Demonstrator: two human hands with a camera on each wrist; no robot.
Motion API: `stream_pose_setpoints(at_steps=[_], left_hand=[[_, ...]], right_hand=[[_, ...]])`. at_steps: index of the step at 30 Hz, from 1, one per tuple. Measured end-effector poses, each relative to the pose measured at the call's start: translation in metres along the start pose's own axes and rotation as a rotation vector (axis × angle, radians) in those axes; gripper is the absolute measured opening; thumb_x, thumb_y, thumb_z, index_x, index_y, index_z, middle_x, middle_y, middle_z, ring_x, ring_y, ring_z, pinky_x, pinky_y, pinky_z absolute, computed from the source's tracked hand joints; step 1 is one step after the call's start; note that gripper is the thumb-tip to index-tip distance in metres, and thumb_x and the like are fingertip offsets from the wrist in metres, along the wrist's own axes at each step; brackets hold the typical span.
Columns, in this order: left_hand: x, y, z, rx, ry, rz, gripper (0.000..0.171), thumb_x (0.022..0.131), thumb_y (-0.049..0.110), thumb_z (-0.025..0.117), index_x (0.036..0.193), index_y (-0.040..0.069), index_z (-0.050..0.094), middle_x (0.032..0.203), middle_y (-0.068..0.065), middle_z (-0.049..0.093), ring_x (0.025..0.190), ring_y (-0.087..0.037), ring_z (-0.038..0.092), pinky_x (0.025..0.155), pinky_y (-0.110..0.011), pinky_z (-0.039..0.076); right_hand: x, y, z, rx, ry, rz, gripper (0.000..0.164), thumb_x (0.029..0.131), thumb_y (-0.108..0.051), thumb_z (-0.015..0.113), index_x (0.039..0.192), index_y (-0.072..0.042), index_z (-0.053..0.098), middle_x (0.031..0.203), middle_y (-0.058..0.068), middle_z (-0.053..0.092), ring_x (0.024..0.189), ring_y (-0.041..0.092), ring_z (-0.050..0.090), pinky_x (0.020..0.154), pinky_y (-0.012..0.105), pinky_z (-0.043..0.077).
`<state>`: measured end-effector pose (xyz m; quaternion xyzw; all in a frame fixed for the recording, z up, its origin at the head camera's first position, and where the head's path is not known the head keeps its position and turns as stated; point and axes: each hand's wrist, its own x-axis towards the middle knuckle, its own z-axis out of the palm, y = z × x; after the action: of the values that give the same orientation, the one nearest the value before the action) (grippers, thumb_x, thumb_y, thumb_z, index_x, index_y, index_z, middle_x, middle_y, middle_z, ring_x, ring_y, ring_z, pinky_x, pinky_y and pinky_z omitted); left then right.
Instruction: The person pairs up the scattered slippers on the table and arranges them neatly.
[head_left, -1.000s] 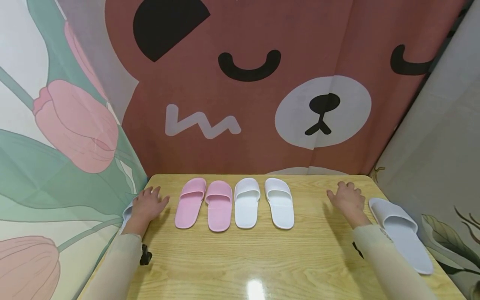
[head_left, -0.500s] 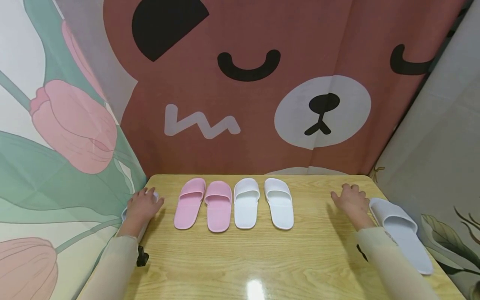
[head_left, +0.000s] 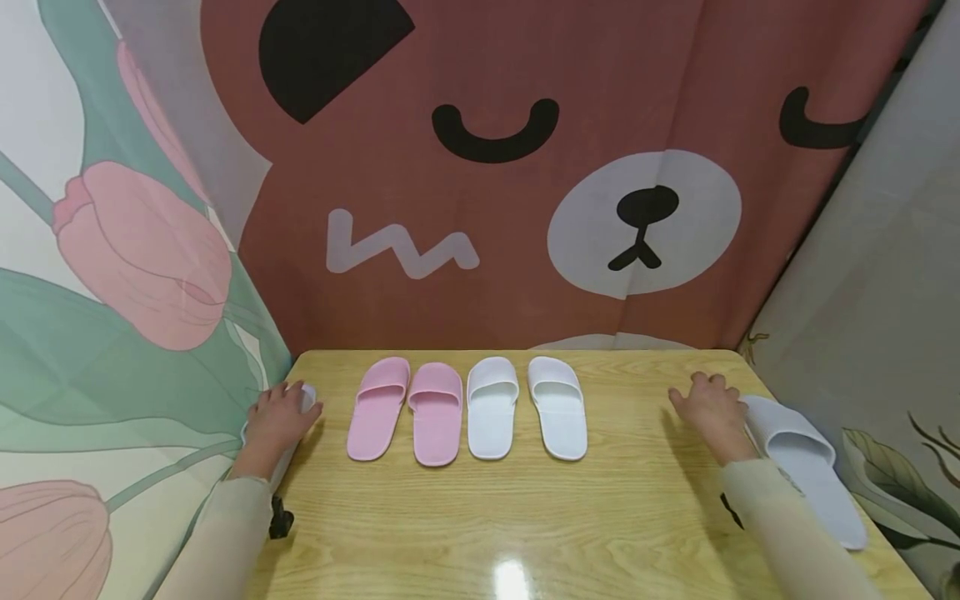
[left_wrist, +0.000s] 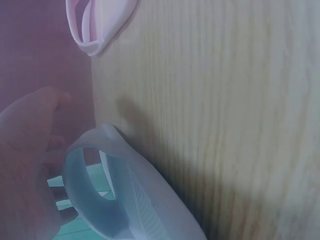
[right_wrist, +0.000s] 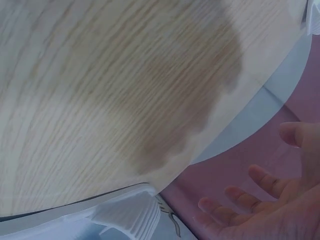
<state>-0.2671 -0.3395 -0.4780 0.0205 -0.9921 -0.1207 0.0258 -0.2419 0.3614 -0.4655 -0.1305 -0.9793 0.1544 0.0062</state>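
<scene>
Left hand [head_left: 276, 421]: fingers loosely spread, gripping nothing, at the left slipper [left_wrist: 155, 190] on the table's [head_left: 450, 508] left edge; contact cannot be told. Right hand [head_left: 708, 410]: likewise unclosed, just beside the right slipper [head_left: 821, 492], opposite edge. Both slippers judged light, soft, hardly fragile; the arched strap [head_left: 787, 423] offers best hold, though may squash.
</scene>
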Motion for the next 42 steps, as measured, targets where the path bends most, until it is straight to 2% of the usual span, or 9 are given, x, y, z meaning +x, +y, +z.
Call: stream_pose_setpoints(at_steps=[13, 23, 33, 42], left_hand=[[-0.006, -0.005, 0.003, -0.007, 0.008, -0.012, 0.071, 0.101, 0.043, 0.051, 0.148, -0.009, 0.037, 0.147, -0.040, 0.029, 0.132, -0.062, 0.025, 0.103, -0.077, 0.024], [-0.005, -0.011, 0.004, -0.016, -0.005, -0.044, 0.073, 0.101, 0.042, 0.050, 0.149, -0.011, 0.034, 0.147, -0.042, 0.026, 0.132, -0.062, 0.024, 0.104, -0.077, 0.022], [-0.007, -0.009, 0.000, -0.042, -0.013, -0.053, 0.072, 0.101, 0.039, 0.051, 0.149, -0.011, 0.033, 0.146, -0.042, 0.028, 0.130, -0.062, 0.025, 0.103, -0.077, 0.023], [-0.002, -0.012, 0.002, -0.064, -0.037, -0.078, 0.076, 0.101, 0.040, 0.051, 0.151, -0.012, 0.029, 0.146, -0.041, 0.027, 0.130, -0.061, 0.026, 0.103, -0.076, 0.023]], right_hand=[[0.000, 0.019, -0.006, -0.005, 0.004, 0.001, 0.071, 0.102, -0.042, 0.048, 0.143, 0.015, 0.035, 0.135, 0.047, 0.031, 0.114, 0.070, 0.034, 0.089, 0.076, 0.033], [0.000, 0.032, -0.009, -0.002, 0.001, 0.024, 0.071, 0.101, -0.042, 0.047, 0.142, 0.014, 0.035, 0.134, 0.046, 0.031, 0.113, 0.070, 0.033, 0.088, 0.076, 0.032], [-0.005, 0.042, -0.012, 0.006, 0.004, 0.036, 0.071, 0.102, -0.042, 0.047, 0.142, 0.015, 0.034, 0.133, 0.047, 0.031, 0.113, 0.070, 0.034, 0.087, 0.076, 0.033], [-0.008, 0.054, -0.019, 0.003, -0.006, 0.046, 0.068, 0.101, -0.038, 0.049, 0.142, 0.015, 0.034, 0.134, 0.047, 0.031, 0.114, 0.070, 0.035, 0.088, 0.077, 0.032]])
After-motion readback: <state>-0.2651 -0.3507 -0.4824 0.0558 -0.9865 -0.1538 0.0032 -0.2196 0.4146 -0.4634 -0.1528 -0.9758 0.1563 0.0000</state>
